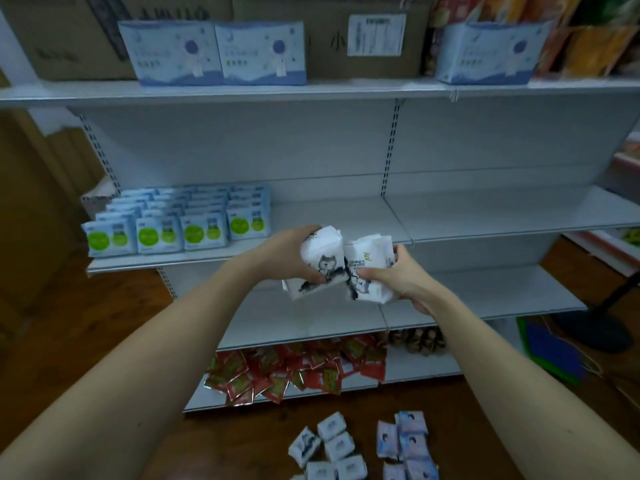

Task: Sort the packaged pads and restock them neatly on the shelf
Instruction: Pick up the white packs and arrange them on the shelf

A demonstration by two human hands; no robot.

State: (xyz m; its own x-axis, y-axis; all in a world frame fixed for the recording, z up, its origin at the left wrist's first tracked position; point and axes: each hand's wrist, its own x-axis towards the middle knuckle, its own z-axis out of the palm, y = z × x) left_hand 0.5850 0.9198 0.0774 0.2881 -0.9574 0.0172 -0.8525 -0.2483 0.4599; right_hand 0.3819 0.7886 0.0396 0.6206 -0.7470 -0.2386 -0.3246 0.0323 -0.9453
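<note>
Each hand, left [294,254] and right [391,278], grips a white pack [322,261], edges touching, just before the shelf [346,216], right of the green packs [173,223].

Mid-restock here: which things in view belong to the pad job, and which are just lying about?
Job:
left hand and right hand, each gripping white packs
white packs on floor
pink-blue packs
green-label packs
middle shelf

Lying about:
red sachets
cardboard boxes

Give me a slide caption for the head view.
Left hand and right hand each grip white pad packs before the shelf.
</note>
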